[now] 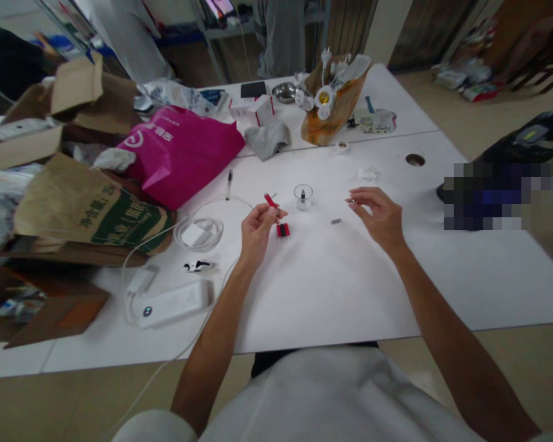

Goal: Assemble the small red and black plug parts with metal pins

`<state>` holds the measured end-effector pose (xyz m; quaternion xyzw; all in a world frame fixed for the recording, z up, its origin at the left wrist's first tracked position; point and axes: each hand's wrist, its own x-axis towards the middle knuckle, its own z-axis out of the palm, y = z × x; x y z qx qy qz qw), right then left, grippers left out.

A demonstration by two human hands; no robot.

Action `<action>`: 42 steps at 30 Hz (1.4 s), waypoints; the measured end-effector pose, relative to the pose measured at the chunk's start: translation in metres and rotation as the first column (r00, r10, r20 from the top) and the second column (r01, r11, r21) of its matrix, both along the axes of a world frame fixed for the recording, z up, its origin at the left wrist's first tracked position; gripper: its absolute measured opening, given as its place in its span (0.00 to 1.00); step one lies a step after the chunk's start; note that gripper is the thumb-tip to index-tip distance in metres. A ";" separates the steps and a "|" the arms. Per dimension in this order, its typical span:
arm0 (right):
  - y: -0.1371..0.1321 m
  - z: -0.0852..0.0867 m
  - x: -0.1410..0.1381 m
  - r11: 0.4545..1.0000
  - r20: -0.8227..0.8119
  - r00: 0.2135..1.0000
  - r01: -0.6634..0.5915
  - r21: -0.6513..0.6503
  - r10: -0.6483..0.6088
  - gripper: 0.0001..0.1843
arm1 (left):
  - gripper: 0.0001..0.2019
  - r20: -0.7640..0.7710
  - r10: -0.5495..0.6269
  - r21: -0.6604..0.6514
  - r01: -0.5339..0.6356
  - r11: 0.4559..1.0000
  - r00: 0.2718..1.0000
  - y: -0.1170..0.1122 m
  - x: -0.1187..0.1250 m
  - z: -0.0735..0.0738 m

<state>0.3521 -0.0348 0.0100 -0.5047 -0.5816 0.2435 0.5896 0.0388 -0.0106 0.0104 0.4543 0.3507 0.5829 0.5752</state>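
Observation:
My left hand (257,230) pinches a small red stick-like tool (270,200) between thumb and fingers. Just below its fingertips several red and black pieces (282,230) lie side by side on the table. A clear round cup (303,207) stands between my hands, and a small dark upright piece (303,194) shows in it. My right hand (376,215) hovers over the table with thumb and forefinger closed on a tiny shiny piece (351,201), too small to name. Several little metal parts (335,221) lie to the left of that hand.
A pen (229,184), a coiled white cable (198,234) and a white power bank (174,304) lie left of my hands. Further left are a magenta bag (184,153) and cardboard boxes (76,86). A paper bag (334,110) stands at the back; a table hole (415,160) is right.

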 end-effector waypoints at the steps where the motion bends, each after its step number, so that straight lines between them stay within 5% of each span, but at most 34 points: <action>1: 0.000 -0.006 0.007 1.000 0.038 0.999 0.019 -0.002 -0.019 0.13 | 0.22 -0.020 0.027 0.004 -0.027 1.000 0.999 0.002 -0.001 0.000; 12: 0.005 -0.033 0.031 0.999 0.120 0.992 0.028 -0.039 -0.023 0.11 | 0.31 -0.028 0.145 0.020 -0.145 0.989 0.989 0.013 -0.013 -0.011; 30: 0.002 -0.031 0.031 0.998 0.304 0.952 -0.007 -0.064 0.026 0.08 | 0.36 -0.008 0.065 0.027 -0.065 0.998 0.998 0.014 -0.015 -0.016; 42: 0.001 -0.033 0.034 0.991 0.347 0.930 -0.087 -0.100 0.117 0.07 | 0.37 -0.222 0.038 0.094 -0.018 0.995 0.974 0.012 -0.012 -0.020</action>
